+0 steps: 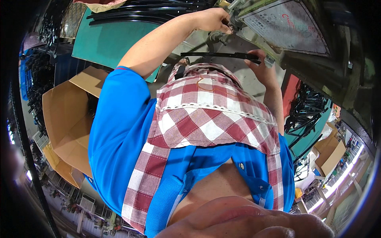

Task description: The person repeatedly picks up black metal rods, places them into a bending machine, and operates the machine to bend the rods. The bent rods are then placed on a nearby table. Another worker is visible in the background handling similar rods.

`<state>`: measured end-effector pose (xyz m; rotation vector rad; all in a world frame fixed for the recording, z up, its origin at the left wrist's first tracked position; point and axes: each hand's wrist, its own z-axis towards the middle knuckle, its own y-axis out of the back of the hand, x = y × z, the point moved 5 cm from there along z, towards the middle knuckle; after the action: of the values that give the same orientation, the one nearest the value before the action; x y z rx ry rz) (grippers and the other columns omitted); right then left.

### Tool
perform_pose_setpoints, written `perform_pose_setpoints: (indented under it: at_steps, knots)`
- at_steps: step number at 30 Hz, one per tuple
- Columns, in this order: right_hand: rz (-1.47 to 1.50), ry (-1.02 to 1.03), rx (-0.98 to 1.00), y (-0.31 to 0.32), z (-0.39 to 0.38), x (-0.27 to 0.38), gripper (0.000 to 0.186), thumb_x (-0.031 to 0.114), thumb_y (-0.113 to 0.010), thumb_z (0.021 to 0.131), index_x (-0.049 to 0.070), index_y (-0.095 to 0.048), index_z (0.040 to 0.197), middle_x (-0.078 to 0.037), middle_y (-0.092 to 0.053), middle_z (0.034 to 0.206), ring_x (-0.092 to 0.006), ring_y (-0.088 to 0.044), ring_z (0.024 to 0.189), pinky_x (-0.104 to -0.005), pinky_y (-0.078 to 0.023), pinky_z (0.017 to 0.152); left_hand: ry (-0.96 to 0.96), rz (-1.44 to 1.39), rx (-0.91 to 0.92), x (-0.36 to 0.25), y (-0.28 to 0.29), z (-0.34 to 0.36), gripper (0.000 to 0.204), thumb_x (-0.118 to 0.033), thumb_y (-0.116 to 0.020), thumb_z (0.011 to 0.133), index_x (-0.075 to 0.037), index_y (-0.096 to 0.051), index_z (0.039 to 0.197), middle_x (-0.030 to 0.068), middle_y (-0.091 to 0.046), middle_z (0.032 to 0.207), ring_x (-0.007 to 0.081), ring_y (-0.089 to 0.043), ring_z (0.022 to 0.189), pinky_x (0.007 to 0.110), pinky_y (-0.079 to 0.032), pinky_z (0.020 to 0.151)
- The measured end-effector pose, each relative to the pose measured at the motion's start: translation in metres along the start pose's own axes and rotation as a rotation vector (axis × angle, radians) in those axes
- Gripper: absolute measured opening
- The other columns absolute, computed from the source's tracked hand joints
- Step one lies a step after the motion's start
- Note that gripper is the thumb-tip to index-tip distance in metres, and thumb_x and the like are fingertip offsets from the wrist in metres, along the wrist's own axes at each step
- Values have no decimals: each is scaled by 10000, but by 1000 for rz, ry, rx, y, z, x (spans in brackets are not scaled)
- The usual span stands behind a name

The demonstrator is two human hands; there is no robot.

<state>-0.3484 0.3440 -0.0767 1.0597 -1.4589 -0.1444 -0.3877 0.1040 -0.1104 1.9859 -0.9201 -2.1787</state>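
Observation:
My left hand (214, 20) reaches up to the machine (270, 51), its fingers curled together beside a metal part at the machine's edge. Whatever may be between those fingertips is too small to make out. Lower and to the right, my right hand (262, 68) is closed on one end of a thin black strip (214, 54). The strip lies roughly level in front of my checked apron (222, 115), its other end pointing left.
A teal tabletop (103, 43) at the upper left carries long black strips (135, 14). An open cardboard box (65, 115) stands at my left. Piled black parts (303, 111) lie on the right, near another cardboard box (331, 154). The machine bears a printed plate (285, 25).

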Motion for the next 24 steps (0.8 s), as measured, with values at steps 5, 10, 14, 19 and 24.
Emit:
perform_pose_setpoints:
  at_steps: [5,10,14,19,24]
  knots:
    - [54,94,-80,2,10,21,303,223,-752,822,19,-641,1015,-57,-647,878,-152,-593,841,-290,-469,787,58,-72,-9,20,-6,1,378,-326,-773,793,-13,-660,973,114,-679,866,203,-618,805,345,-481,736]
    - [71,180,-123,-5,24,28,286,232,-714,860,25,-651,1047,-74,-657,921,-157,-599,865,-303,-468,801,235,-89,-61,37,-16,-12,505,-483,-767,767,-20,-642,924,90,-638,784,210,-600,769,346,-486,717]
    - [-108,347,-134,-11,41,9,275,219,-720,847,28,-669,1038,-112,-681,940,-222,-623,845,-341,-482,777,305,-427,31,-6,-13,-24,391,-411,-687,868,-26,-649,924,38,-629,772,139,-567,705,279,-478,672]
    - [69,300,-150,-13,37,40,374,364,-672,868,13,-688,997,-138,-674,858,-249,-630,786,-333,-480,752,251,-485,-26,-11,-13,-22,227,-218,-732,847,-15,-645,899,34,-641,761,115,-571,686,259,-464,640]
    - [-193,-4,-215,-8,30,36,718,681,-589,796,-29,-697,809,-171,-643,727,-282,-634,721,-349,-483,725,321,-386,-61,-18,-14,-14,194,-160,-756,814,-25,-634,881,42,-640,720,120,-576,651,279,-460,608]
